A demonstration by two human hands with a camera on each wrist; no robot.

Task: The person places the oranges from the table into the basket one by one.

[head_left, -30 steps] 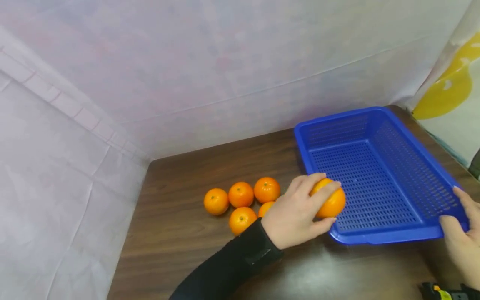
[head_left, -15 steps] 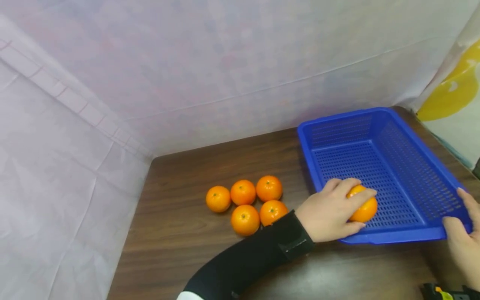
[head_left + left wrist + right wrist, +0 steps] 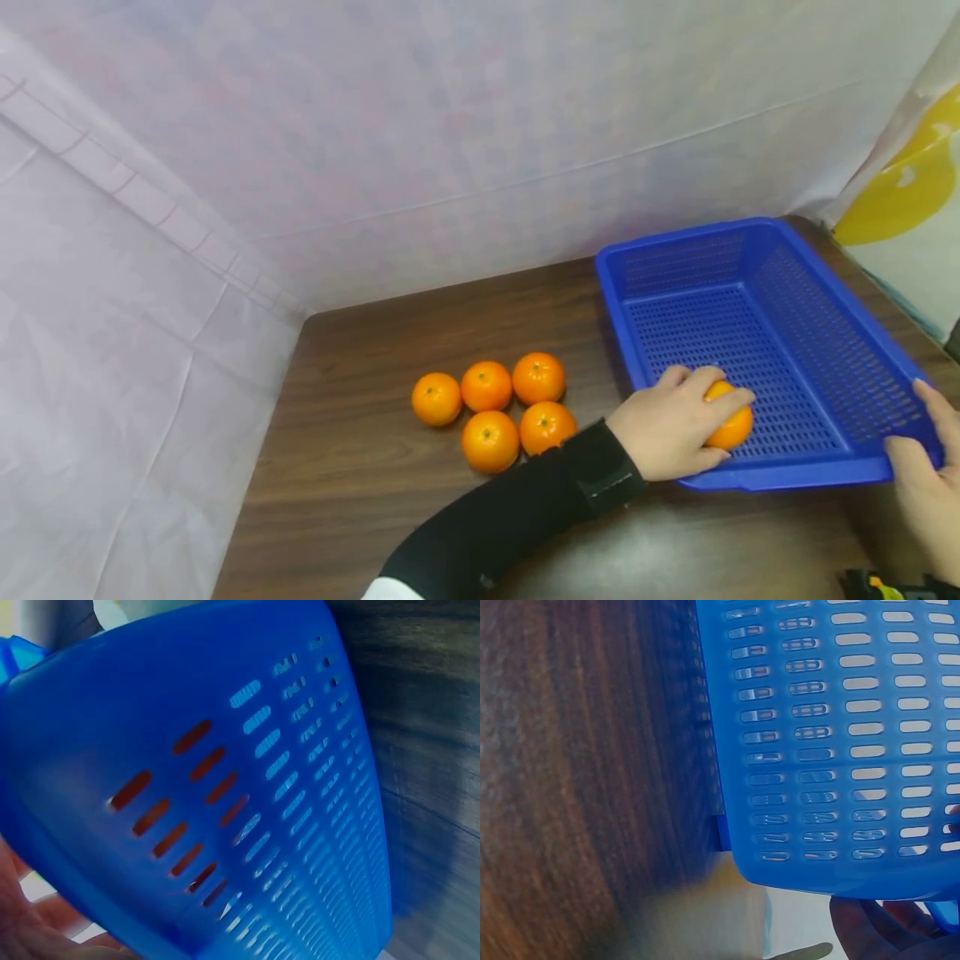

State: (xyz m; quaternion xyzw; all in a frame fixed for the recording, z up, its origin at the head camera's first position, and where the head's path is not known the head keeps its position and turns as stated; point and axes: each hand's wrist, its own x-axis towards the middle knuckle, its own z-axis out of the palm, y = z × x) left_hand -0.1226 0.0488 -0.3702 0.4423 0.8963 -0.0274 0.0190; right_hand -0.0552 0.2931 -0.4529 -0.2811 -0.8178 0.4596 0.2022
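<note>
Tangerine (image 3: 729,423) gripped in our left hand (image 3: 670,427), set low inside the blue slotted basket (image 3: 757,287) near its 7 o'clock corner.

From the head camera we see our right hand (image 3: 924,462) clasping the basket's near corner at 4 o'clock, while five more tangerines (image 3: 495,400) cluster on the dark wooden table (image 3: 360,467) at 9 o'clock of the basket. Our left wrist camera shows only the basket wall (image 3: 247,787), orange glowing through its slots. Our right wrist camera shows the basket wall (image 3: 840,735) over the table (image 3: 585,772), fingers (image 3: 870,922) curled beneath.

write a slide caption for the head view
Left hand holds an orange inside a blue basket.
</note>
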